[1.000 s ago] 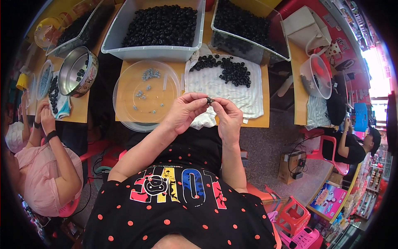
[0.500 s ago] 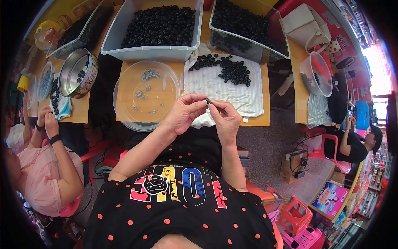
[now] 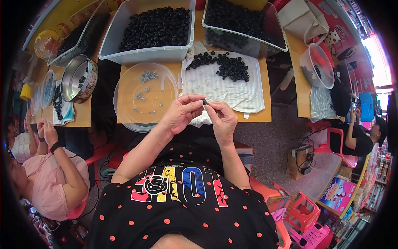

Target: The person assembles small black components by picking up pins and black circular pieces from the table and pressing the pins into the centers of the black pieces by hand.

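A small dark round piece (image 3: pixel 204 101) is pinched between the thumb and forefinger of my left hand (image 3: pixel 182 112), just over the table's front edge. My right hand (image 3: pixel 222 120) is closed too, thumb and forefinger pressed against the same piece from the right. Whether the right fingertips also hold a tiny metal part is too small to tell. Beyond my hands, several similar black round pieces (image 3: pixel 234 68) lie on a white striped cloth (image 3: pixel 224 93). To the left, a clear round plastic lid (image 3: pixel 124 93) carries small silvery metal parts (image 3: pixel 148 76) in loose groups.
Two clear bins full of black pieces, a left bin (image 3: pixel 145 54) and a right bin (image 3: pixel 236 39), stand behind. At left are a metal bowl (image 3: pixel 68 85) and a co-worker in pink (image 3: pixel 56 182). A plastic tub (image 3: pixel 309 62) sits at right; red stools (image 3: pixel 302 211) stand below.
The whole view has shifted slightly, so my hands appear a little further left. Both keep their pinch on the small piece, which seems slightly turned.
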`<state>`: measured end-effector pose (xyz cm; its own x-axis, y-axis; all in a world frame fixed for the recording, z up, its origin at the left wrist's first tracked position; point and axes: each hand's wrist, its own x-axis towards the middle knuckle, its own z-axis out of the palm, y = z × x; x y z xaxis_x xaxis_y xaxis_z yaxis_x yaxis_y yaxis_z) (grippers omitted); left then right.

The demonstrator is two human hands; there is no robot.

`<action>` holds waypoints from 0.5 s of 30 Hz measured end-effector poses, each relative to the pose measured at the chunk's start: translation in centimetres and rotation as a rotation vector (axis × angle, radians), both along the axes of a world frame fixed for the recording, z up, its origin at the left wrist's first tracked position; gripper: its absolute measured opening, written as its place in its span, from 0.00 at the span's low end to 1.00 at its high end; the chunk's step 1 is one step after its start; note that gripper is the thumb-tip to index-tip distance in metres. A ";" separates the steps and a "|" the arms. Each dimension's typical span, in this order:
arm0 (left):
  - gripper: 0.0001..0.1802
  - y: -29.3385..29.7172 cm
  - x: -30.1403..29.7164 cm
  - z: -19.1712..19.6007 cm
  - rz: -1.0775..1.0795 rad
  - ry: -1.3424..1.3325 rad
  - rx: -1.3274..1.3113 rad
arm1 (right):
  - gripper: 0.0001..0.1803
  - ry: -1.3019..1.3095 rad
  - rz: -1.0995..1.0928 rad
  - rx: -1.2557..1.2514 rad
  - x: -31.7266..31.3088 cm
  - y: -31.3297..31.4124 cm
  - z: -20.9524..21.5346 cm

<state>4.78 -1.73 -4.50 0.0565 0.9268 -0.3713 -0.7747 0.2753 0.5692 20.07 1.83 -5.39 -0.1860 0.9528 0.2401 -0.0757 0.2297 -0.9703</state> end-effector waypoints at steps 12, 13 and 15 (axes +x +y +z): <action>0.24 0.4 -1.7 0.7 -0.180 0.046 -0.011 | 0.20 -0.038 0.417 -0.189 1.4 1.1 0.7; 0.27 0.5 -1.9 0.8 -0.215 0.044 -0.022 | 0.20 -0.038 0.416 -0.193 1.5 1.2 0.6; 0.28 0.6 -2.3 0.8 -0.249 0.042 -0.020 | 0.18 -0.015 0.484 -0.161 1.5 1.4 0.5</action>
<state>2.47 -1.13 -3.66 0.2660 0.8788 -0.3962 -0.6574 0.4660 0.5922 21.53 3.21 -4.89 -0.6173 0.7815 0.0908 -0.1219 0.0190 -0.9924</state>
